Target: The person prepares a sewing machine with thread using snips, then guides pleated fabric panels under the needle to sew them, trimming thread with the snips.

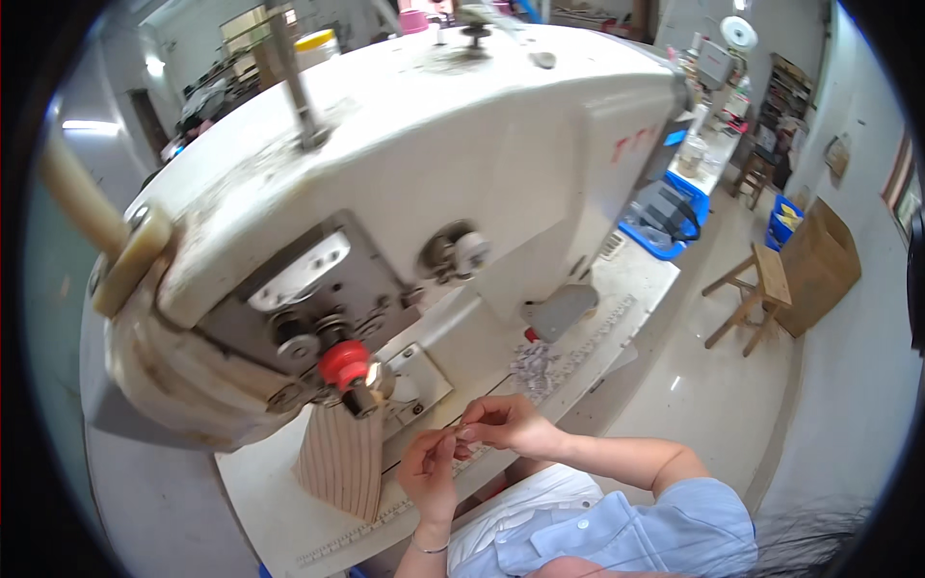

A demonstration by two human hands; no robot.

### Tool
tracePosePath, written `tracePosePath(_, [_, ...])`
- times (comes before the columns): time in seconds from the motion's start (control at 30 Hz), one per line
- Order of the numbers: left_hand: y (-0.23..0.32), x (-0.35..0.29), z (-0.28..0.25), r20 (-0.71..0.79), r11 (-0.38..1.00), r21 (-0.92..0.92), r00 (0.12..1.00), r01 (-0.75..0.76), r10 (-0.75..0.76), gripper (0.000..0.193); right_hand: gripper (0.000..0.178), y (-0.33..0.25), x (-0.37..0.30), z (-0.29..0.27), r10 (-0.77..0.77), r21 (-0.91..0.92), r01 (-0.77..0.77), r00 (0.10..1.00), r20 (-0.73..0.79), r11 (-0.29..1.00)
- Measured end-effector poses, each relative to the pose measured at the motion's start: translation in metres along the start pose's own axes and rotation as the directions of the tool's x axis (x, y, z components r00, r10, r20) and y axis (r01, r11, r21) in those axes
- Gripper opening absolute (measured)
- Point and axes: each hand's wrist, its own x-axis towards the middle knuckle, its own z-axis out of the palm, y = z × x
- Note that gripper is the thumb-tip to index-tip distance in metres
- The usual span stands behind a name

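Note:
My left hand [430,474] and my right hand [513,426] meet over the front edge of the white table [265,491], fingertips pinched together. Whatever lies between them is too small to make out. Just beyond the hands stands a large white sewing machine [424,173] with a red tension knob [344,364]. Under its head, to the left of my left hand, a beige striped piece of fabric [339,460] lies on the table. Neither hand touches it. Small purple-and-white pieces [533,372] are heaped beyond my right hand.
A grey rounded device [565,310] rests by the machine's base. Rulers run along the table's front edge. A blue basket [665,252] sits at the table's far end. On the floor to the right are a wooden stool [769,274] and a brown cardboard sheet [819,270].

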Motion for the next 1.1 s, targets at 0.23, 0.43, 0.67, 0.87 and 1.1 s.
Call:
tracePosePath(0.23, [0.022, -0.006, -0.011, -0.101, 0.983, 0.147, 0.986, -0.114, 0.129, 0.005, 0.011, -0.018, 0.014, 0.019, -0.174, -0.091, 0.190, 0.971, 0.165, 0.978])
tracePosePath(0.43, [0.055, 0.034, -0.033, -0.206, 0.626, 0.731, 0.787, -0.271, 0.582, 0.011, 0.014, -0.074, 0.038, 0.026, -0.019, -0.212, 0.051, 0.988, 0.150, 0.976])
tracePosePath(0.67, [0.053, 0.058, -0.049, -0.247, 0.717, 0.656, 0.831, -0.234, 0.498, 0.013, 0.011, -0.099, 0.101, 0.028, 0.010, -0.594, 0.103, 0.983, 0.184, 0.798])
tracePosePath(0.87, [0.048, 0.060, -0.071, -0.155, 0.818, 0.518, 0.913, -0.250, 0.378, 0.013, 0.014, -0.070, 0.136, 0.005, 0.028, -0.328, 0.079, 0.951, 0.309, 0.941])
tracePosePath(1.1, [0.041, 0.066, -0.075, -0.156, 0.793, 0.554, 0.903, -0.255, 0.400, 0.043, 0.018, -0.043, 0.162, -0.015, 0.114, -0.290, -0.058, 0.977, 0.179, 0.955])
